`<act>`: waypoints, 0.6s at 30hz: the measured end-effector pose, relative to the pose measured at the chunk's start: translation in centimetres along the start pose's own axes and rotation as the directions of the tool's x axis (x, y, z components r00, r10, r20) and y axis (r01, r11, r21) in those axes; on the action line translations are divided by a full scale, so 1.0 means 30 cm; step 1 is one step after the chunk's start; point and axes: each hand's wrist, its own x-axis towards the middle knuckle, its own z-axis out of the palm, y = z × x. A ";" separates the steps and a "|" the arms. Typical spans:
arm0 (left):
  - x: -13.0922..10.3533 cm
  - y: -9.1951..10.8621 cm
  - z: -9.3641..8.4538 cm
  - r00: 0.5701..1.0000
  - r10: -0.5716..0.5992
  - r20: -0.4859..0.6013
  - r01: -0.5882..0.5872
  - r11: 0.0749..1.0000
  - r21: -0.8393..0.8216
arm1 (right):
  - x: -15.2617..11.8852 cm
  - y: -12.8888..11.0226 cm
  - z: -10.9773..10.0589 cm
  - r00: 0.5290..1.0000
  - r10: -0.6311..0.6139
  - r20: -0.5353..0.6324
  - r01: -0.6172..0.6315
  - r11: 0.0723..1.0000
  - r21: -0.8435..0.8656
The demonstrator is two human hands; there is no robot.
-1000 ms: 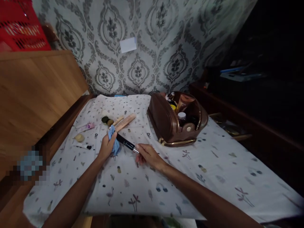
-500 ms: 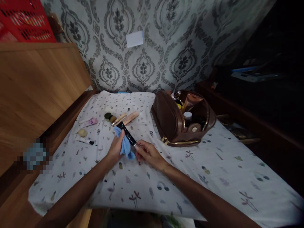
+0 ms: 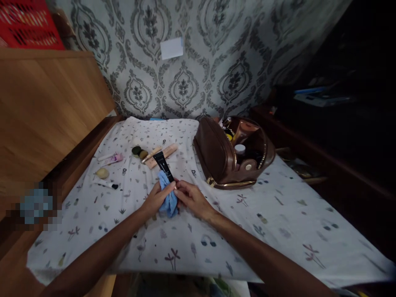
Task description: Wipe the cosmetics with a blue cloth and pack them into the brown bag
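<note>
A black cosmetic tube [image 3: 164, 164] is held up above the cloth-covered surface, its wide end pointing away from me. My left hand [image 3: 158, 198] is closed around a light blue cloth [image 3: 168, 202], its thumb pressed near the tube's lower end. My right hand [image 3: 192, 199] pinches the tube at that same lower end, its fingers close against the left thumb. Just beyond the tube lie a peach-coloured tube [image 3: 167, 154], a thin gold-toned stick [image 3: 151, 154] and a round dark green compact [image 3: 136, 151].
An open brown toiletry bag [image 3: 213, 152] filled with cosmetics stands to the right. On the left lie a pink-and-white tube [image 3: 116, 158], a beige sponge [image 3: 102, 173] and a white brush [image 3: 105, 183]. A wooden panel [image 3: 52, 99] borders the left side, with a red basket [image 3: 27, 24] above.
My left hand has slid down the tube with the blue cloth, from its upper part to the lower end beside my right fingers. The tube now points more upright.
</note>
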 end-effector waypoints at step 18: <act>0.002 0.001 -0.019 0.962 0.234 -0.142 -0.178 0.929 0.324 | -0.003 0.001 -0.014 0.990 -0.054 -0.133 0.013 0.955 -0.295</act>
